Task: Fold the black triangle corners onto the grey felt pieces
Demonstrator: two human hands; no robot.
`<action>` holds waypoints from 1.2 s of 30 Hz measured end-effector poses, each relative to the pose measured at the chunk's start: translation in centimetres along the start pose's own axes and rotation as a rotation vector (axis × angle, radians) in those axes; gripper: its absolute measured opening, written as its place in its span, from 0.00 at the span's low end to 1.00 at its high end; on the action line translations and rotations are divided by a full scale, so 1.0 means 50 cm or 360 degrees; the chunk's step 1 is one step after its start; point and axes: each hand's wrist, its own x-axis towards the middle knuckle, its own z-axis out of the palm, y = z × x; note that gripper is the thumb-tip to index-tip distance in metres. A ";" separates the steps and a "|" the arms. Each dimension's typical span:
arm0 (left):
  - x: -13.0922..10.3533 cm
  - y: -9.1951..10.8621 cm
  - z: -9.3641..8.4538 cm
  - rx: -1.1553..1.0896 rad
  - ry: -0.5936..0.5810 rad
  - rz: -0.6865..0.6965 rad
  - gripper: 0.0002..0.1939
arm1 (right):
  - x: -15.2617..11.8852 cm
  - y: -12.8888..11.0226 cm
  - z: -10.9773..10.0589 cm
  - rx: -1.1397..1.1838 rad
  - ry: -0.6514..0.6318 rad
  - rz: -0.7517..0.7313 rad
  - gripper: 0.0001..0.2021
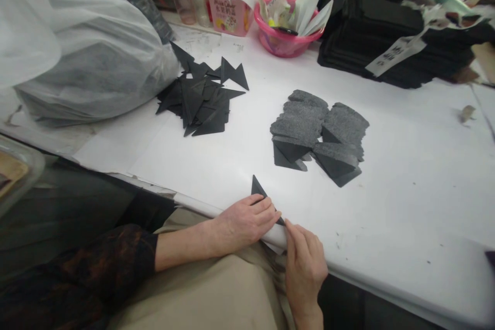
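A flat black triangular piece (258,187) lies at the near edge of the table, partly hidden under my fingers. My left hand (245,220) is closed over its middle, fingers together and pressing it down. At the piece's right corner, my right hand (307,253) pinches the tip between thumb and fingers. Beyond them, overlapping rows of grey, rough-faced pieces (303,116) are fanned out, with several black triangles (336,165) at their near end. Farther left is a loose heap of black triangular pieces (204,100).
A large translucent plastic bag (100,56) bulges over the table's left side. Along the back stand a pink box (234,7), a pink basin (284,46) holding papers, and a tall stack of black material (371,36) with a paper strip (398,54). The white tabletop (406,191) extends right.
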 end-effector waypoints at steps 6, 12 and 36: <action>-0.002 0.000 -0.003 0.0010 0.0014 0.0006 0.15 | -0.004 0.005 0.001 0.0053 0.0031 -0.0004 0.11; -0.005 -0.001 0.001 -0.0022 0.0006 0.0022 0.16 | -0.006 0.011 0.001 -0.0043 0.0009 -0.0111 0.13; -0.006 0.005 0.009 0.0001 0.0022 0.0079 0.16 | -0.028 0.013 -0.003 0.0004 -0.0061 -0.0051 0.18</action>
